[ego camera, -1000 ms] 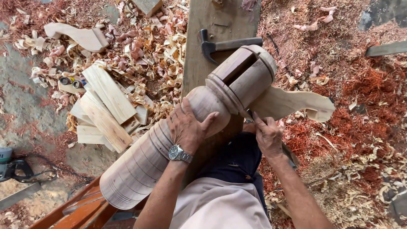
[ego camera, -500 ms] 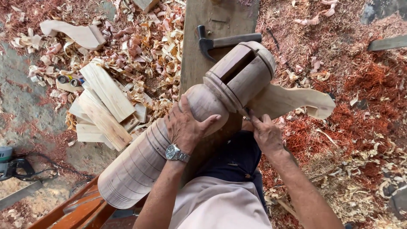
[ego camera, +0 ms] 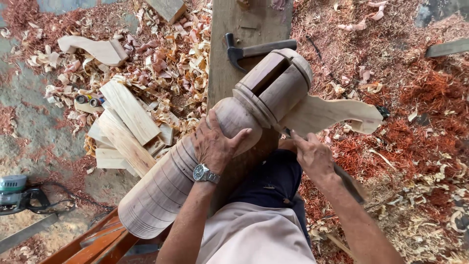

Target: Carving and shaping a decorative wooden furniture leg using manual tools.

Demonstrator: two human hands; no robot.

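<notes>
A big turned wooden post [ego camera: 161, 186] with a rounded bulge and a slotted cylindrical head [ego camera: 276, 83] lies slanted over a plank bench [ego camera: 244, 22]. A pale curved wooden leg piece [ego camera: 337, 113] sits fitted into the head's right side. My left hand [ego camera: 215, 144], a watch on its wrist, rests flat on the bulge. My right hand [ego camera: 312, 155] grips a thin tool [ego camera: 349, 183] whose tip touches the joint under the leg piece; most of its handle is hidden by my forearm.
A hammer [ego camera: 256, 50] lies on the plank beyond the post. Wood offcuts [ego camera: 127, 127] and another curved leg [ego camera: 95, 49] lie in shavings at left. A power tool [ego camera: 14, 193] with cord sits at far left. Red sawdust covers the ground at right.
The post and both hands sit almost where they were. My right hand has shifted slightly along the joint below the leg piece.
</notes>
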